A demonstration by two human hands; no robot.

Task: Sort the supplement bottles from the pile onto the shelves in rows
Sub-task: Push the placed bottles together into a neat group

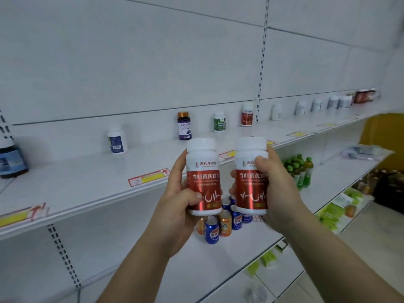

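Observation:
I hold two matching white bottles with red labels upright in front of the top shelf (91,182). My left hand (177,200) grips the left red-label bottle (204,171). My right hand (277,186) grips the right red-label bottle (251,178). Spaced along the back of the shelf stand single bottles: a dark blue bottle (12,159) at far left, a white bottle with a blue label (117,139), a purple bottle with a gold cap (184,126), a green-label bottle (219,122), another red-label bottle (247,115), and several white bottles (316,105) further right.
Blue and orange drink cans (218,226) stand on the lower shelf under my hands. Green drink bottles (300,169) stand to their right. Green packets (334,213) lie on lower shelves at right. Yellow and red price tags (148,177) line the shelf's front edge.

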